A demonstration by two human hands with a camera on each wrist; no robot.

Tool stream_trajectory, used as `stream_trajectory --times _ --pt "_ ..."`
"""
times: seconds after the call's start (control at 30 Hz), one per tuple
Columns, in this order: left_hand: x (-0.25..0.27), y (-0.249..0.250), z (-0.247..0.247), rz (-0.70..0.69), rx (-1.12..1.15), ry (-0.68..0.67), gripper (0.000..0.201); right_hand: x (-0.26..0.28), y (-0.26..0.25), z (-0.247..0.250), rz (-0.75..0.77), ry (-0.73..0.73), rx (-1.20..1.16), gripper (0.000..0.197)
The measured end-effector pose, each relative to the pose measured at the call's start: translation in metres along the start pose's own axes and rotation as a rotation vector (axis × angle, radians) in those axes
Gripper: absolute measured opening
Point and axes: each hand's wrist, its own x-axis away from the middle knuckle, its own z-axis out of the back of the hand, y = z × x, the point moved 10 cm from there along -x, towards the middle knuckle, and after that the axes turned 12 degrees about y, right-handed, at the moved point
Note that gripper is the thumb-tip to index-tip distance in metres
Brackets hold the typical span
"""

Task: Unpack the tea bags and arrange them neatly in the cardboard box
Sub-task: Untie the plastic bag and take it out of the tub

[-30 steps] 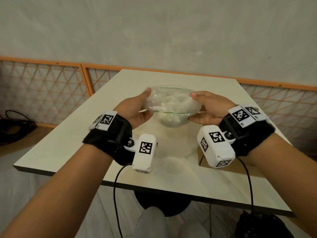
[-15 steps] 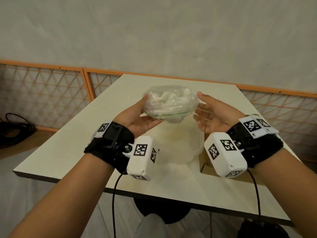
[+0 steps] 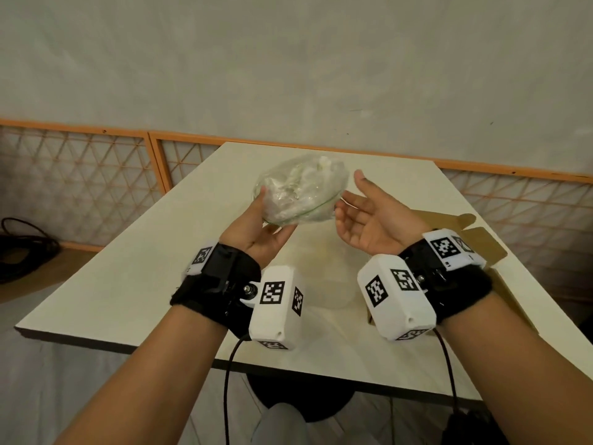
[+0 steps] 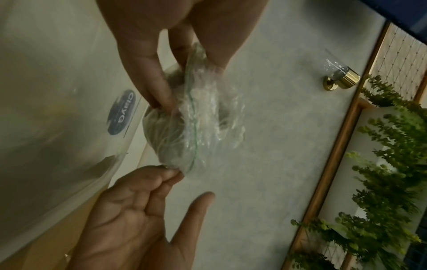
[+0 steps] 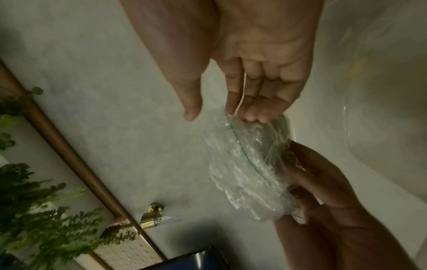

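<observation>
A clear zip bag (image 3: pixel 301 191) stuffed with white tea bags, with a green seal line, is held up over the table. My left hand (image 3: pixel 274 210) grips its left end, thumb on the near face and fingers underneath; the left wrist view shows the same pinch on the bag (image 4: pixel 196 124). My right hand (image 3: pixel 351 191) is palm up with its thumb spread wide. Only its bent fingertips (image 5: pixel 251 117) touch the bag's right edge (image 5: pixel 245 164). The brown cardboard box (image 3: pixel 481 248) lies at the table's right side, partly hidden by my right wrist.
A translucent plastic container (image 3: pixel 324 274) stands on the cream table (image 3: pixel 128 284) below the hands, and its blue label (image 4: pixel 121 112) shows. An orange lattice railing (image 3: pixel 96 175) runs behind the table. Black cables (image 3: pixel 25 242) lie on the floor at left.
The bag has risen and tipped up. My right hand has let go of its end and opened palm up, while the left hand keeps hold.
</observation>
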Motion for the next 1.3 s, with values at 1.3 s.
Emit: stream_trajectory --times 1.3 --pt "0.029 -0.010 -0.004 0.077 -0.184 -0.027 0.054 -0.001 -0.005 0.009 0.063 0.076 -0.009 0.032"
